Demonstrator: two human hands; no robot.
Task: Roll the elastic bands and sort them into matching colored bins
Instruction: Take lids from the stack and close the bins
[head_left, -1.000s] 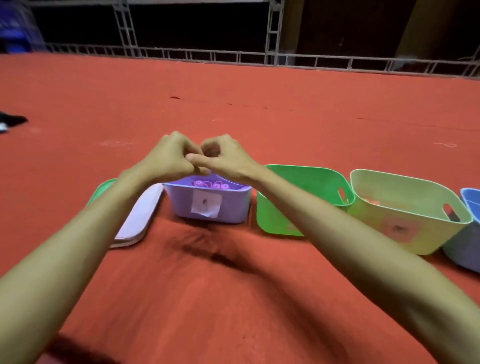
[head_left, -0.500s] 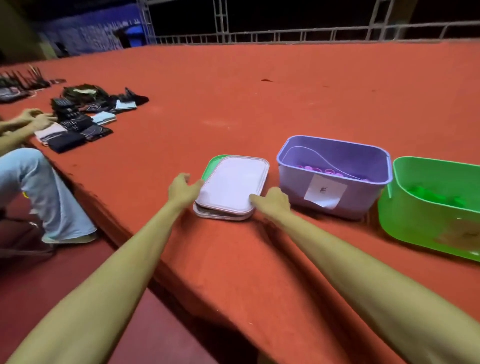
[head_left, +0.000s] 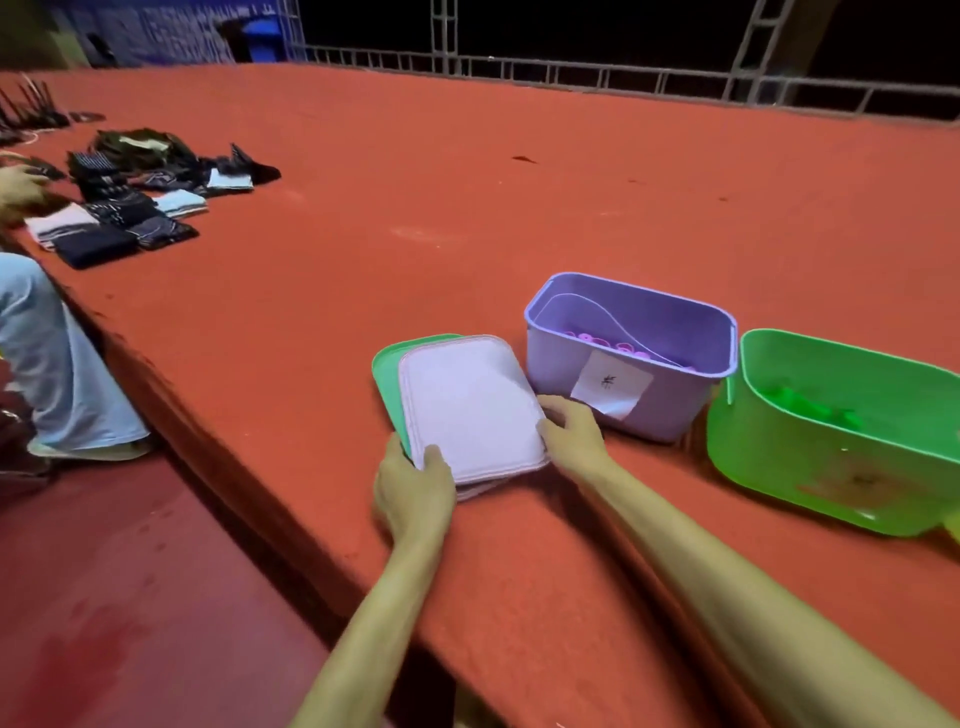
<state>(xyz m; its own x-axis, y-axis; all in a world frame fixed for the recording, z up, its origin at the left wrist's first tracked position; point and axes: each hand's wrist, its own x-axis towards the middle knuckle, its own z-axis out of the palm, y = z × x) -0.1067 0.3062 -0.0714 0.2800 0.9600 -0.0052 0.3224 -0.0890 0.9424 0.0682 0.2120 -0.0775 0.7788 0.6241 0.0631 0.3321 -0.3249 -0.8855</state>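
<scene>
Gripping the pale lilac lid (head_left: 467, 410) from both sides, the left hand (head_left: 413, 483) has its thumb over the near corner, and the right hand (head_left: 571, 434) pinches the edge next to the purple bin (head_left: 675, 410). A second ago, in the head view, both hands met above that bin, working a band; half a second ago they only touched the lid stack. The lid now sits skewed over the green lid (head_left: 387, 374). Rolled pink bands (head_left: 597, 341) lie in the purple bin and green bands (head_left: 795, 410) in the green bin (head_left: 831, 467), so rolling seems finished and covering the bins is probably next.
</scene>
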